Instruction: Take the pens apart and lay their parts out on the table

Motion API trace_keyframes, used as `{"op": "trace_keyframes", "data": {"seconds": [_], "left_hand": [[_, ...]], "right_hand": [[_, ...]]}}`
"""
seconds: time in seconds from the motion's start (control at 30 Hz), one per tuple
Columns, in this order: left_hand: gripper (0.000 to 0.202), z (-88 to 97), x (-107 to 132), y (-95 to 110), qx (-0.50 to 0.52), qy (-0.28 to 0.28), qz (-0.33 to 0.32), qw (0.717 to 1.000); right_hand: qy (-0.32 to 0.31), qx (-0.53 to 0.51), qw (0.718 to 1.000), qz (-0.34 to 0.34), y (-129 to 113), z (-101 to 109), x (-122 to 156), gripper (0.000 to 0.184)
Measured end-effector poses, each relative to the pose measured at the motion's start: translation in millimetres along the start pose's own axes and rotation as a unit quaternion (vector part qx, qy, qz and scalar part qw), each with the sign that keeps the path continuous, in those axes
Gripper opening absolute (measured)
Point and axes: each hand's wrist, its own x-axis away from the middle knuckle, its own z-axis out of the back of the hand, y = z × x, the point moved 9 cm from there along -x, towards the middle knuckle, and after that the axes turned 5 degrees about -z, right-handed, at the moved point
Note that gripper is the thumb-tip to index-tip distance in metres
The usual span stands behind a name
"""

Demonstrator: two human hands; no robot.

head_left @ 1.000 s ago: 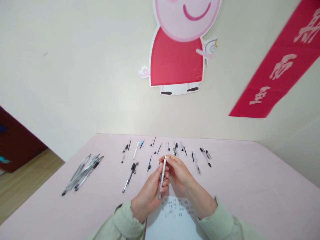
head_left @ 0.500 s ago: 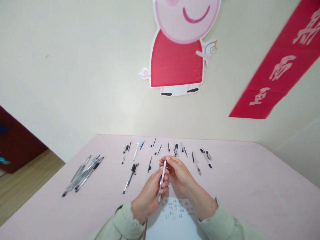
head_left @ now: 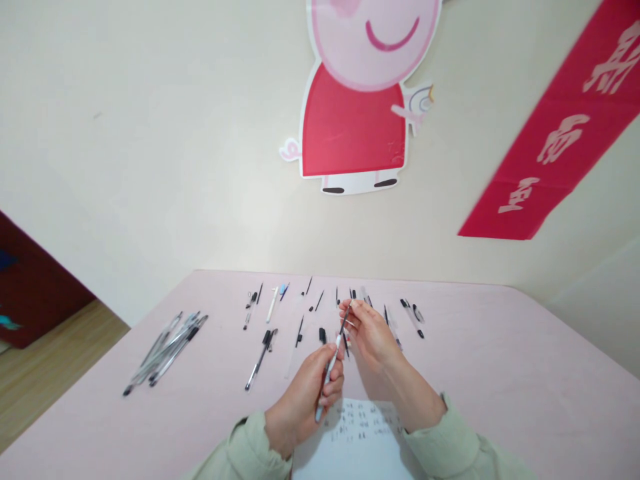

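Far left on the pink table [head_left: 500, 373], a bundle of pens [head_left: 167, 350] lies fanned out, and one loose pen [head_left: 259, 361] sits nearer the middle. The left hand [head_left: 305, 400] is curled tight round a white pen barrel [head_left: 331, 365], tilted up and to the right above the written sheet of paper [head_left: 360, 447]. A thin dark refill [head_left: 345, 322] meets the barrel's top end, pinched at its far tip by the right hand [head_left: 375, 337]. Behind the hands runs a row of pen parts [head_left: 320, 297].
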Motion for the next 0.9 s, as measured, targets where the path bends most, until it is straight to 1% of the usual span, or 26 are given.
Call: {"op": "trace_keyframes", "data": {"seconds": [0.13, 0.23, 0.3, 0.4, 0.53, 0.67, 0.73, 0.77, 0.83, 0.9], "left_hand": [[0.025, -3.4, 1, -2, 0.002, -0.008, 0.011, 1.0], [0.025, -1.1, 1, -2, -0.003, -0.004, 0.006, 1.0], [0.025, 0.8, 0, -1, -0.001, -0.001, 0.0, 1.0], [0.025, 4.3, -2, 0, 0.009, 0.006, -0.009, 1.0], [0.025, 7.4, -5, 1, 0.023, 0.015, -0.014, 1.0], [0.025, 6.9, -6, 2, 0.019, 0.019, -0.019, 0.999], [0.025, 5.5, -5, 2, 0.007, 0.017, -0.019, 1.0], [0.024, 4.4, -4, 1, -0.004, 0.013, -0.015, 1.0], [0.024, 1.6, -1, -1, -0.033, 0.002, -0.004, 0.999], [0.025, -0.7, 3, -2, -0.061, -0.007, 0.002, 0.998]], "right_hand": [[0.043, -0.016, 0.999, 0.01, -15, 16, -7, 0.034], [0.042, 0.012, 0.999, 0.004, -16, 20, -9, 0.035], [0.018, 0.046, 0.998, -0.028, -7, 16, -9, 0.035], [-0.031, 0.092, 0.993, -0.071, 9, 2, -4, 0.035], [-0.059, 0.113, 0.989, -0.074, 16, -12, 6, 0.036], [-0.075, 0.119, 0.987, -0.079, 21, -20, 10, 0.032], [-0.061, 0.119, 0.989, -0.064, 18, -17, 8, 0.031], [-0.043, 0.113, 0.992, -0.046, 12, -13, 5, 0.031], [0.012, 0.084, 0.996, 0.012, -8, 1, 0, 0.032], [0.068, 0.044, 0.994, 0.072, -33, 18, -3, 0.032]]}}
